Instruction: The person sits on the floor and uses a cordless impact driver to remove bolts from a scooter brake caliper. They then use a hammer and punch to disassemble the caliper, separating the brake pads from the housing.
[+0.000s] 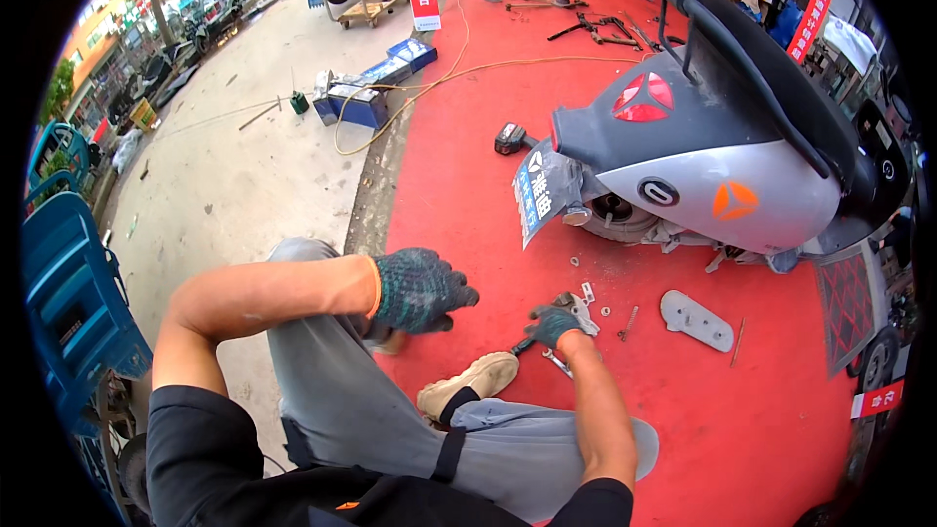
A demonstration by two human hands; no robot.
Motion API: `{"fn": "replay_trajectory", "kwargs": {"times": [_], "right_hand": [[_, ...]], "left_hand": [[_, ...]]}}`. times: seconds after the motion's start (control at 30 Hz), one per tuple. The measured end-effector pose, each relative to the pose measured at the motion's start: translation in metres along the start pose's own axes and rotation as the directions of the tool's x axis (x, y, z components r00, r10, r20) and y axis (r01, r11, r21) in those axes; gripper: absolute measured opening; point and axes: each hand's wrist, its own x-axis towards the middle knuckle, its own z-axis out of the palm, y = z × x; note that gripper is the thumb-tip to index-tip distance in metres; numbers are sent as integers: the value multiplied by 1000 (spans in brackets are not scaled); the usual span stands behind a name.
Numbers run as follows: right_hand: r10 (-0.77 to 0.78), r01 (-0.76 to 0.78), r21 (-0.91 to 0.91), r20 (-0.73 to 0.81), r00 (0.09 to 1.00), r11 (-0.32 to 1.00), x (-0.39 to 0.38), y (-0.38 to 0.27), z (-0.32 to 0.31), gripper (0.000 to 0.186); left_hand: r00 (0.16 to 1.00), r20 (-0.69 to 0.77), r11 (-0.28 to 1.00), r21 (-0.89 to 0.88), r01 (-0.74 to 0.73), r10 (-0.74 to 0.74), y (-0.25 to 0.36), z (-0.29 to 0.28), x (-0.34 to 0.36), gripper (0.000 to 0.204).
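My left hand (422, 291), in a dark knitted glove with an orange cuff, hangs over my bent knee. Its fingers stretch to the right, a little apart, with nothing in them. Lower and to the right, my right hand (554, 326), gloved alike, is closed low over the red floor. A dark-handled tool (523, 345) sticks out from beneath it toward my shoe; the glove hides the rest. Just beyond the fingers lies a greyish metal part (582, 314). A wrench (557, 363) rests beside the right wrist.
A grey scooter (722, 161) stands ahead right, its rear wheel (625, 220) partly covered. A flat metal cover (697, 320), a bolt (630, 322) and washers lie on the red mat. Farther off are a cordless power tool (509, 139), blue boxes (363, 105) and a yellow cable (468, 70).
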Motion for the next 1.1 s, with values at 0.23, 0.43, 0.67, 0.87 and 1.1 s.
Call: {"fn": "replay_trajectory", "kwargs": {"times": [0.23,0.43,0.67,0.87,1.1], "right_hand": [[39,-26,-64,207,978,998,56,-39,19,54],[-124,133,255,-54,991,958,157,-66,71,48],[187,36,792,-188,964,610,279,-127,99,45],[336,-10,957,-92,937,289,332,-135,78,33],[516,-118,990,139,845,-73,358,-91,28,17]], "left_hand": [[988,-11,986,69,-150,151,-40,66,9,30],[980,-27,948,-250,-199,198,-98,121,-34,14],[958,-7,860,-440,-259,285,-179,54,-7,47],[961,194,915,-388,-110,198,-290,77,12,42],[972,21,951,-213,-223,233,-420,125,110,45]]}}
